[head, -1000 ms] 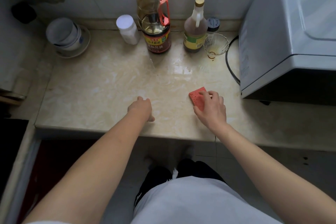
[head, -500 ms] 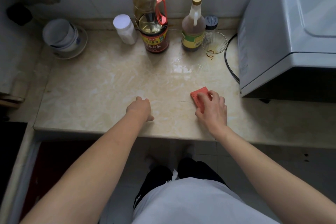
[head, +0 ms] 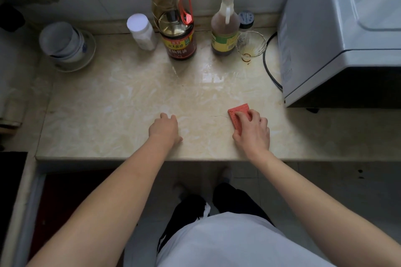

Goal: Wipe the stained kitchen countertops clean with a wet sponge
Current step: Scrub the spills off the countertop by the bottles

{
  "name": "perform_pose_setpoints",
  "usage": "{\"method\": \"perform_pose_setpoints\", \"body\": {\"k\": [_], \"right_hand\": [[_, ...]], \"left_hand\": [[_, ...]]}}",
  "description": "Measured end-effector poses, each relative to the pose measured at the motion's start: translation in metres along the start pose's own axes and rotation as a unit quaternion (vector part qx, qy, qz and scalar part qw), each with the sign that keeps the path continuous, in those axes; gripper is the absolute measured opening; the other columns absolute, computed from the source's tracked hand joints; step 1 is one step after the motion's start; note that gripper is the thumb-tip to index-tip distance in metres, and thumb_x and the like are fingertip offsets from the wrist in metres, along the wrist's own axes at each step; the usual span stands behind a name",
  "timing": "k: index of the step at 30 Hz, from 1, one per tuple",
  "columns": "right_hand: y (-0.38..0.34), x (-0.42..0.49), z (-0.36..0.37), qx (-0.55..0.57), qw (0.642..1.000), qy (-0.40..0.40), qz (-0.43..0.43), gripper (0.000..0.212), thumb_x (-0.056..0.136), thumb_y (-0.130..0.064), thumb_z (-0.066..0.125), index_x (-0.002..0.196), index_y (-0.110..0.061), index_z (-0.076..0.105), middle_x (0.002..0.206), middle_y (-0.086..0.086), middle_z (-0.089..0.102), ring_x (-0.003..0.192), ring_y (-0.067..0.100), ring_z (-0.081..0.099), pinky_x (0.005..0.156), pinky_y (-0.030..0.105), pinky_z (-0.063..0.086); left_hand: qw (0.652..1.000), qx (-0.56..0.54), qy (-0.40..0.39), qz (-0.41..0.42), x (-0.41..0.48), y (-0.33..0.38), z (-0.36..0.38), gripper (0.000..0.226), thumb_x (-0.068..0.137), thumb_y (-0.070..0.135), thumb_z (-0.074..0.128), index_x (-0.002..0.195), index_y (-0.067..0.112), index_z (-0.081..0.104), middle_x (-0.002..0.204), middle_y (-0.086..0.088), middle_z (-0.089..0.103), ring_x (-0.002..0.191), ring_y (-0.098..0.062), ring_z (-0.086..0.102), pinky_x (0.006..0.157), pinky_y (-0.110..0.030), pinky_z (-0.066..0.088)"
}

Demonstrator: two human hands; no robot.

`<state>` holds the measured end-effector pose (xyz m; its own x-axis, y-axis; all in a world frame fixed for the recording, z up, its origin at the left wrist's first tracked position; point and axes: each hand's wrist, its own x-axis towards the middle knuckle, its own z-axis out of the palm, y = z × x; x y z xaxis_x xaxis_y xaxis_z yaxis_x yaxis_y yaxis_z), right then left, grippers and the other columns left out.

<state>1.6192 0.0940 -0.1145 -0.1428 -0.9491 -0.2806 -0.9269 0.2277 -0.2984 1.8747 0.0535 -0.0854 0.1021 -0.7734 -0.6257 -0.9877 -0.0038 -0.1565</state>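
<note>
The sponge (head: pixel 239 108) lies flat on the table (head: pixel 108 104), towards the right of its front half, under the fingers (head: pixel 251 115) of the right hand (head: pixel 252 131). Only its far end and left edge show past the grip; the rest is covered. The grip is partly closed on it: the fingers bend down over the top and the thumb lies against its near left corner.

The right arm reaches forward from the lower right, wrist over the front edge of the table, back of the hand up. The left hand (head: pixel 165 129) rests on the table well apart from the sponge, to its left. Its fingers are loosely bent, its thumb points right, and its grip has nothing in it.

The sponge is a thin, coral-red rectangle with a fine dotted surface. The table is glossy, cream, marbled stone with a thin dark hairline just left of the sponge and a shiny wet patch (head: pixel 212 78) further back.

Along the back stand a white lidded jar (head: pixel 141 31), a tall bottle (head: pixel 178 34) with a red handle and a dark label, a smaller bottle (head: pixel 224 28) of brown liquid, and a clear ribbed glass bowl (head: pixel 250 46). Stacked white bowls (head: pixel 65 43) sit at the far left. A grey boxy appliance (head: pixel 347 28) fills the right, with a black cable (head: pixel 268 71) curving beside it.
</note>
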Motion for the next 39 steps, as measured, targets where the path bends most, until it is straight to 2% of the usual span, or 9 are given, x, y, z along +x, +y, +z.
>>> {"method": "perform_pose_setpoints", "body": {"k": [3, 8, 14, 18, 22, 30, 39], "right_hand": [[-0.002, -0.013, 0.007, -0.001, 1.000, 0.005, 0.009, 0.062, 0.084, -0.031, 0.065, 0.143, -0.034, 0.046, 0.149, 0.007, 0.037, 0.123, 0.036, 0.041, 0.099, 0.047, 0.045], [-0.015, -0.030, 0.016, 0.010, 0.999, 0.014, 0.038, 0.062, 0.084, -0.029, 0.065, 0.143, -0.031, 0.046, 0.149, 0.010, 0.037, 0.123, 0.037, 0.041, 0.099, 0.048, 0.045], [-0.039, -0.061, 0.034, 0.008, 0.999, 0.016, 0.048, 0.060, 0.085, -0.028, 0.064, 0.143, -0.030, 0.048, 0.147, 0.012, 0.038, 0.121, 0.038, 0.042, 0.100, 0.046, 0.044], [-0.058, -0.070, 0.045, 0.013, 0.998, 0.017, 0.058, 0.057, 0.086, -0.029, 0.064, 0.141, -0.028, 0.048, 0.147, 0.016, 0.038, 0.120, 0.040, 0.042, 0.099, 0.049, 0.046], [-0.078, -0.075, 0.054, 0.012, 0.998, 0.021, 0.060, 0.054, 0.087, -0.031, 0.063, 0.139, -0.026, 0.048, 0.145, 0.018, 0.038, 0.119, 0.040, 0.042, 0.098, 0.050, 0.046], [-0.134, -0.088, 0.076, 0.017, 1.000, 0.015, 0.014, 0.052, 0.088, -0.032, 0.063, 0.139, -0.025, 0.050, 0.141, 0.019, 0.042, 0.118, 0.040, 0.043, 0.099, 0.049, 0.045], [-0.187, -0.091, 0.097, 0.001, 1.000, 0.011, -0.016, 0.052, 0.089, -0.033, 0.062, 0.138, -0.023, 0.049, 0.139, 0.020, 0.041, 0.118, 0.041, 0.043, 0.097, 0.049, 0.045]], "left_hand": [[0.999, 0.014, 0.021, 0.019, -0.003, -0.007, 0.011, 0.078, 0.083, 0.039, 0.070, 0.145, 0.019, 0.028, 0.136, -0.014, 0.037, 0.114, -0.033, 0.050, 0.073, -0.038, 0.044], [0.997, -0.001, 0.045, 0.057, -0.002, -0.021, 0.022, 0.081, 0.083, 0.027, 0.068, 0.149, 0.024, 0.020, 0.150, -0.012, 0.027, 0.126, -0.034, 0.040, 0.087, -0.044, 0.049], [0.994, 0.003, 0.098, 0.050, -0.013, -0.033, 0.033, 0.074, 0.085, 0.042, 0.069, 0.142, 0.019, 0.029, 0.141, -0.011, 0.036, 0.123, -0.032, 0.043, 0.079, -0.041, 0.045], [0.991, -0.027, 0.122, 0.053, -0.019, -0.062, 0.046, 0.055, 0.086, 0.032, 0.066, 0.130, 0.015, 0.039, 0.129, -0.011, 0.042, 0.116, -0.032, 0.046, 0.077, -0.042, 0.046], [0.989, -0.051, 0.136, 0.015, -0.023, -0.106, 0.056, 0.040, 0.087, 0.022, 0.060, 0.122, 0.014, 0.046, 0.126, -0.011, 0.045, 0.114, -0.032, 0.047, 0.077, -0.043, 0.048], [0.987, -0.065, 0.140, -0.043, -0.035, -0.174, 0.087, 0.040, 0.089, 0.028, 0.064, 0.123, 0.015, 0.048, 0.126, -0.010, 0.046, 0.115, -0.031, 0.047, 0.079, -0.042, 0.048], [0.982, -0.068, 0.167, -0.049, -0.043, -0.219, 0.112, 0.032, 0.088, 0.014, 0.065, 0.116, 0.016, 0.052, 0.120, -0.009, 0.049, 0.111, -0.031, 0.051, 0.078, -0.043, 0.051]]}}
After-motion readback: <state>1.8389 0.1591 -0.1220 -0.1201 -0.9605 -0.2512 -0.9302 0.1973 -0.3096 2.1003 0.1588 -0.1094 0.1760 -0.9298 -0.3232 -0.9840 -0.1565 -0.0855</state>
